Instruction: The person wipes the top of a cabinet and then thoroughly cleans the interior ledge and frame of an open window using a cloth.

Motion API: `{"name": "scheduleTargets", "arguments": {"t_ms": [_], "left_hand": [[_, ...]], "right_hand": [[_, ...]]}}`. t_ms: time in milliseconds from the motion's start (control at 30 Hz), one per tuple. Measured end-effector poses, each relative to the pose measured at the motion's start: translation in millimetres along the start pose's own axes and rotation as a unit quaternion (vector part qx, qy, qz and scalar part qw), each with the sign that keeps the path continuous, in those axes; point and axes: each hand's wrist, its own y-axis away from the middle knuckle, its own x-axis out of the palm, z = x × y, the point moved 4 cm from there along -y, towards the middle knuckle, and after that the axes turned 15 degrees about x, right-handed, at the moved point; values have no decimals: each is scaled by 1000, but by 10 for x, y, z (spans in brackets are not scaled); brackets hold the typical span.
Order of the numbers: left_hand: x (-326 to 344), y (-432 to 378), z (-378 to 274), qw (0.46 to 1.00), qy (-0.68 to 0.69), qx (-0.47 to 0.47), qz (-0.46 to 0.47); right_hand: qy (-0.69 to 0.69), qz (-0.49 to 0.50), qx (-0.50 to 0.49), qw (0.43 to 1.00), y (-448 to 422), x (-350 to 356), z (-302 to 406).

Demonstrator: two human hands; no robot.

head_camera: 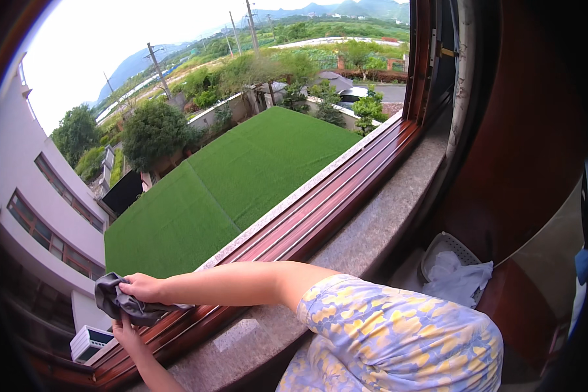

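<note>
A crumpled dark grey cloth (115,299) is held between my two hands, out over the window frame at the lower left. My right hand (144,287) reaches across from the right and grips its upper side. From below, my left hand (124,333) pinches its lower edge between the fingers. Under my forearms runs the reddish-brown window frame (318,208) with several metal sliding tracks. A speckled stone sill (372,210) borders the frame on the inner side. Part of the cloth hangs close to the frame; whether it touches it, I cannot tell.
Through the open window, green artificial turf (235,166) lies far below. A white air-conditioner unit (90,344) sits outside beneath my hands. At the right, a perforated basket (453,245) holds white fabric (458,277). A pale pipe (463,73) rises beside the frame.
</note>
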Motion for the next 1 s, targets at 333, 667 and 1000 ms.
{"name": "scheduleTargets", "arguments": {"t_ms": [333, 667, 1000], "left_hand": [[844, -628, -1041, 893, -313, 321, 31], [1648, 871, -1717, 772, -186, 162, 586], [3149, 1289, -578, 559, -206, 246, 764]], "right_hand": [[375, -246, -206, 869, 599, -1490, 1173], [533, -6, -178, 827, 2995, -1491, 626], [602, -423, -136, 663, 5063, -2742, -298]]}}
